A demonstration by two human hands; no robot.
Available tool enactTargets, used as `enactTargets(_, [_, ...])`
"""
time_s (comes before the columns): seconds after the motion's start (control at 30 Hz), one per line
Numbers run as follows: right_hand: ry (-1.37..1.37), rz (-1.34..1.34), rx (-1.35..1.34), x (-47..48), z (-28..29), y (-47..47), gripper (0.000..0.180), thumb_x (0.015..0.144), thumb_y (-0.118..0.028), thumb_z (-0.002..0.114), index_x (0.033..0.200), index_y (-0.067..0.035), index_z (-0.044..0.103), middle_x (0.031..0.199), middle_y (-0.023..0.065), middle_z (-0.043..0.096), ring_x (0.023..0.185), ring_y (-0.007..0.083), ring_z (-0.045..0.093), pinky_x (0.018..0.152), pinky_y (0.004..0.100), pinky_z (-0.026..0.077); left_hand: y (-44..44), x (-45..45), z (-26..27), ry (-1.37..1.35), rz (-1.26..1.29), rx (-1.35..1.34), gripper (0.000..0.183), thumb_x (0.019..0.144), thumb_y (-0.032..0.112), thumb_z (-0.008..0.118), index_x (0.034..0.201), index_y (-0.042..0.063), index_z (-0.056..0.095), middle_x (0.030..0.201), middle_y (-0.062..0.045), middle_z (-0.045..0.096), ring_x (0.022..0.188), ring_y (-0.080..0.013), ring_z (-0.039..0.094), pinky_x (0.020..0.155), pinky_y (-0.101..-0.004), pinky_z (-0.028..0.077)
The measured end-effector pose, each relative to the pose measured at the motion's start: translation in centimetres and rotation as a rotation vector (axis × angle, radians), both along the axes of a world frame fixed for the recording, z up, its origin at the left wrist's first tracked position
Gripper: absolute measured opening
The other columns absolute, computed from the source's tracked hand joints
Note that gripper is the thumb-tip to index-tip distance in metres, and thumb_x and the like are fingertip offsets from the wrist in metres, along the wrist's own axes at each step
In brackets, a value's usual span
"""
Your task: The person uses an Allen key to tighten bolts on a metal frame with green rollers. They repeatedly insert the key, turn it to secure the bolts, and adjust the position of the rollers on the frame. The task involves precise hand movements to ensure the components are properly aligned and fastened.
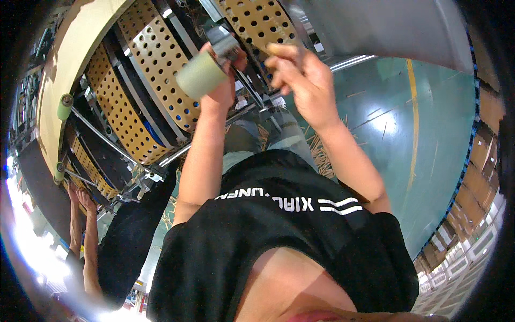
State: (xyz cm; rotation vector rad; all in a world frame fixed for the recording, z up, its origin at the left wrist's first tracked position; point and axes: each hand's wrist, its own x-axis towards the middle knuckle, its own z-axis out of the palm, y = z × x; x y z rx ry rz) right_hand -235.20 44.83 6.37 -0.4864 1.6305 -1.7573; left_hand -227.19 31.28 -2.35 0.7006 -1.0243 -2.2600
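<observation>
In my left hand [222, 86] is a tape dispenser [223, 42] with a pale green roll of tape [202, 75] on it, held up over the machine. To the right of it my right hand [307, 76] is raised, fingers curled and blurred; whether a strip lies between the fingertips I cannot tell. Beneath and behind both hands run curved tan plates with rows of holes [161, 60], set between dark and metal bars.
A pale curved panel [68, 52] and a green roller [64, 108] edge the machine at left. A co-worker's hands [82, 197] are at its lower left. Thin sticks [320, 155] litter the green floor [370, 157]. A large grey curved surface [386, 28] stands at upper right.
</observation>
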Motion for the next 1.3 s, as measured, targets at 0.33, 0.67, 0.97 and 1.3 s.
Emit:
enactTargets(0.33, [-0.299,-0.174,0.499,5.9,-13.0,12.1,0.02,0.084,-0.008,0.053,0.102,-0.001,0.06,0.079,0.0019,0.059,0.062,0.0069,0.048,0.051,0.0207,0.035,1.1,-0.7,2.5,-0.051,0.162,-0.482,0.021,0.09,0.011,0.045,0.11,0.003,0.046,0.074,-0.007,0.055,0.06,-0.0111,0.049,0.054,-0.023,0.039])
enactTargets(0.67, [-0.339,-0.429,0.2,7.1,-16.0,9.2,0.029,0.089,-0.032,0.05,0.085,-0.004,0.053,0.068,0.0014,0.05,0.053,0.0077,0.041,0.047,0.022,0.033,-2.6,-2.6,-0.4,0.087,0.201,-0.107,0.015,0.085,0.007,0.053,0.1,0.003,0.054,0.079,-0.008,0.053,0.064,-0.0131,0.048,0.051,-0.0231,0.037])
enactTargets(0.97, [-0.409,-0.15,0.347,8.8,-17.4,7.1,0.016,0.087,-0.017,0.053,0.087,-0.001,0.055,0.075,0.0044,0.057,0.064,0.0102,0.048,0.058,0.0268,0.04,-2.5,-2.0,0.0,0.016,0.193,-0.158,0.017,0.086,0.014,0.056,0.101,0.004,0.056,0.073,-0.005,0.052,0.06,-0.0115,0.044,0.052,-0.0244,0.037])
enactTargets(1.3, [-0.31,-0.389,0.22,5.1,-14.9,7.4,0.018,0.09,-0.022,0.052,0.084,-0.006,0.05,0.064,-0.0006,0.047,0.051,0.0042,0.039,0.044,0.0177,0.028,-3.7,-1.8,-0.3,-0.038,0.233,-0.017,0.023,0.084,0.018,0.061,0.1,0.002,0.057,0.069,-0.004,0.053,0.054,-0.0102,0.041,0.049,-0.0239,0.033])
